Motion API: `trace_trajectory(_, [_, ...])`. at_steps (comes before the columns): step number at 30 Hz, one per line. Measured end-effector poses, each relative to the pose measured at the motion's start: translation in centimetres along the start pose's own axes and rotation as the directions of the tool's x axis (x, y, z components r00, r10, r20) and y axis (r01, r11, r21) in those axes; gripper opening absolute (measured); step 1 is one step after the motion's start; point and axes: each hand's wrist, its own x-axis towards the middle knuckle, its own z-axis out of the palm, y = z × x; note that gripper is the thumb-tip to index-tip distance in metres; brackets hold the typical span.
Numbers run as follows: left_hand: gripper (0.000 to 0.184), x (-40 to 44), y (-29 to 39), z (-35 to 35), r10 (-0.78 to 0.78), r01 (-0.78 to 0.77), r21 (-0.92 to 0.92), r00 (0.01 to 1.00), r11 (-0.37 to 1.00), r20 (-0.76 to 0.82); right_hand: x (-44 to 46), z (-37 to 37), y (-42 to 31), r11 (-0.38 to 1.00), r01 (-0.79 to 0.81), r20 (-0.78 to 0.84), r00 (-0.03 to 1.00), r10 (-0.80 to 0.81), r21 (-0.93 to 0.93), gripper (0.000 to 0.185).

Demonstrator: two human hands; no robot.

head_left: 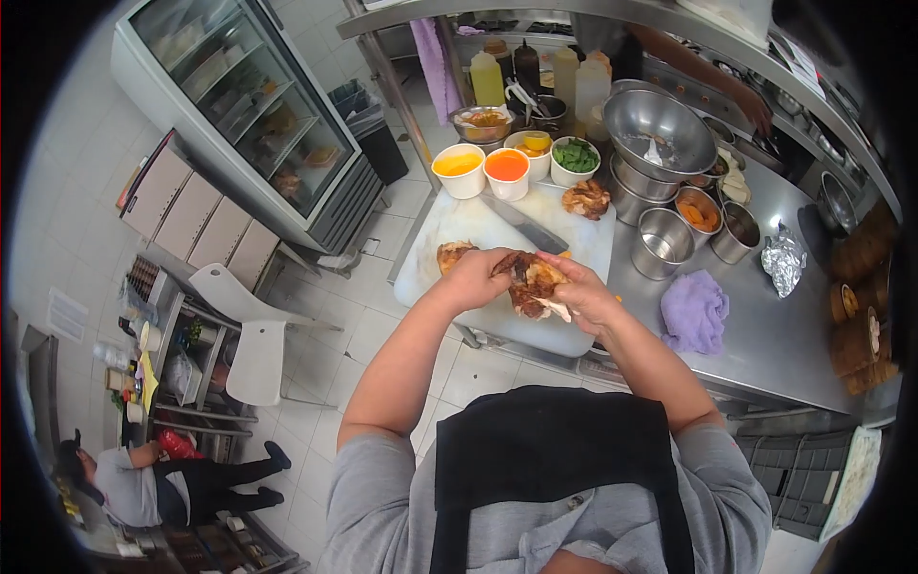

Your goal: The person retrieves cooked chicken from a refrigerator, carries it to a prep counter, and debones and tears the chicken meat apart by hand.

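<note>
Both of my hands hold a piece of browned roast meat (532,282) over the front of the white cutting board (411,268). My left hand (474,279) grips its left side, and my right hand (585,295) has its fingers closed on the right side, where pale flesh shows. Just left of my left hand, another browned piece (454,253) lies on the board. A third piece (586,199) rests at the board's back right. Behind my hands lies a knife (528,226), flat on the board.
Soup cups (459,173) and a cup of green leaves (575,159) line the board's back edge. Steel bowls (660,129) and pots (662,243), a purple cloth (695,312) and crumpled foil (783,260) are to the right. A co-worker's arm (708,77) reaches in behind; another person (182,478) stands lower left.
</note>
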Motion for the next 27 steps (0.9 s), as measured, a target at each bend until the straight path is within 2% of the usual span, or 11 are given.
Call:
trace_trajectory(1, [0.037, 0.1, -0.1, -0.5, -0.006, 0.006, 0.002, 1.000, 1.000, -0.010, 0.1, 0.0, 0.0, 0.999, -0.013, 0.028, 1.000, 0.012, 0.043, 0.068])
trace_trajectory(3, [0.033, 0.2, -0.3, -1.7, -0.158, 0.182, -0.377, 0.983, 0.908, 0.094, 0.0, 0.3, -0.2, 0.994, -0.027, 0.066, 0.998, 0.021, 0.103, 0.068])
trace_trajectory(4, [0.033, 0.2, -0.8, -2.3, -0.164, 0.184, -0.376, 0.983, 0.908, 0.084, 0.0, 0.2, -0.3, 0.986, -0.040, 0.092, 0.995, 0.025, 0.164, 0.068])
trace_trajectory(6, [0.030, 0.0, -2.6, -3.3, -0.074, 0.176, -0.705, 0.982, 0.687, 0.173, 0.3, -0.8, 0.2, 0.975, -0.052, 0.166, 0.986, 0.016, 0.215, 0.069])
trace_trajectory(8, [0.028, -0.3, -3.9, -3.3, -0.060, 0.191, -0.789, 0.979, 0.584, 0.193, 0.7, -1.3, 0.5, 0.918, -0.110, 0.338, 0.941, -0.027, 0.382, 0.075])
trace_trajectory(10, [0.028, -0.6, -5.2, -2.8, 0.012, 0.129, -0.918, 0.990, 0.376, 0.144, 1.1, -1.0, 0.7, 0.946, -0.078, 0.337, 0.941, -0.034, 0.313, 0.084])
trace_trajectory(14, [0.029, -1.3, -8.8, -2.6, 0.021, 0.033, -0.967, 0.999, 0.252, 0.040, 1.6, -0.6, 2.1, 0.888, -0.078, 0.275, 0.960, -0.056, 0.453, 0.070])
trace_trajectory(16, [0.033, -2.9, -10.3, -4.1, -0.223, -0.223, -0.959, 0.940, 0.174, -0.259, 1.5, -0.3, 1.9, 0.879, -0.081, 0.267, 0.962, -0.054, 0.470, 0.068])
trace_trajectory(17, [0.035, -4.0, -10.3, -5.1, -0.318, -0.266, -0.935, 0.888, 0.234, -0.332, 1.3, 0.0, 1.5, 0.903, -0.045, 0.261, 0.962, -0.076, 0.428, 0.065])
trace_trajectory(24, [0.034, -5.9, -8.0, -5.4, -0.236, -0.426, -0.879, 0.851, 0.212, -0.469, 4.2, -0.1, 1.6, 0.975, -0.030, 0.123, 0.992, 0.003, 0.219, 0.065])
trace_trajectory(27, [0.031, -5.7, -6.3, -3.9, -0.249, -0.394, -0.898, 0.866, 0.196, -0.434, 5.2, -0.4, 3.5, 0.999, -0.036, -0.021, 0.999, 0.036, -0.008, 0.060])
